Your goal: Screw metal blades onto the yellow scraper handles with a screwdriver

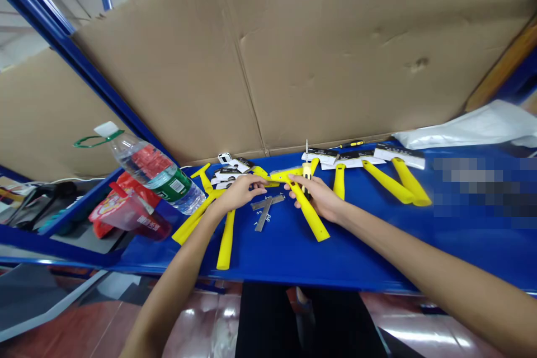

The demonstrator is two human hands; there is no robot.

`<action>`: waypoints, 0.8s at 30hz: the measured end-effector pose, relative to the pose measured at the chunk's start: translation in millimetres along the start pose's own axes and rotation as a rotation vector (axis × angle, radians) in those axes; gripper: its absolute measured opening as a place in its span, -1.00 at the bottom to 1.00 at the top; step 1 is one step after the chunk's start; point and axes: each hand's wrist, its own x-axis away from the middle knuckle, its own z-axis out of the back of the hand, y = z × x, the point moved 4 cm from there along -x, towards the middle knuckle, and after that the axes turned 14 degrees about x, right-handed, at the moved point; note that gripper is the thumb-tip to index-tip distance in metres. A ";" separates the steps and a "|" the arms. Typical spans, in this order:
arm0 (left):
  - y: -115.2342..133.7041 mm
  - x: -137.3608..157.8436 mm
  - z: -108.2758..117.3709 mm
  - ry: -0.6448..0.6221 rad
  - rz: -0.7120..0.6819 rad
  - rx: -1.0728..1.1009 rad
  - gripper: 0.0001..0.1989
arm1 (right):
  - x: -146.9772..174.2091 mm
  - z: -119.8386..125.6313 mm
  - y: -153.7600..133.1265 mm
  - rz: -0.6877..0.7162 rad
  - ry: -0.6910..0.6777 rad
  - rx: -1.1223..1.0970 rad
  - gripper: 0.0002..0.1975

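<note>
One yellow T-shaped scraper (pixel 286 177) was held between the left hand (pixel 241 192), pinching its head's end, and the right hand (pixel 321 197), gripping its neck and a screwdriver (pixel 307 171). Its handle (pixel 312 219) slanted bodyward, nearer the right hand.

Smooth plastic tool (pixel 309 211), matt cardboard (pixel 335 56)
Dull metal is shown by strips (pixel 263 217), glossy plastic by the nine-o'clock bottle (pixel 153 166).

From my remote feed I count two hands, a left hand (pixel 243 191) and a right hand (pixel 316 194), with one yellow tool (pixel 311 215) at them. I make it two screwdrivers (pixel 307 170), two flat metal blades (pixel 264 217), one water bottle (pixel 168 179) and, farther right, three yellow handles (pixel 388 182); the tiny screws (pixel 268 216) are too small for me to number.
</note>
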 end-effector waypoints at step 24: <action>12.4 7.9 -24.0 -0.012 -0.023 0.027 -0.89 | 3.6 -3.8 6.8 0.045 -0.045 0.125 -0.85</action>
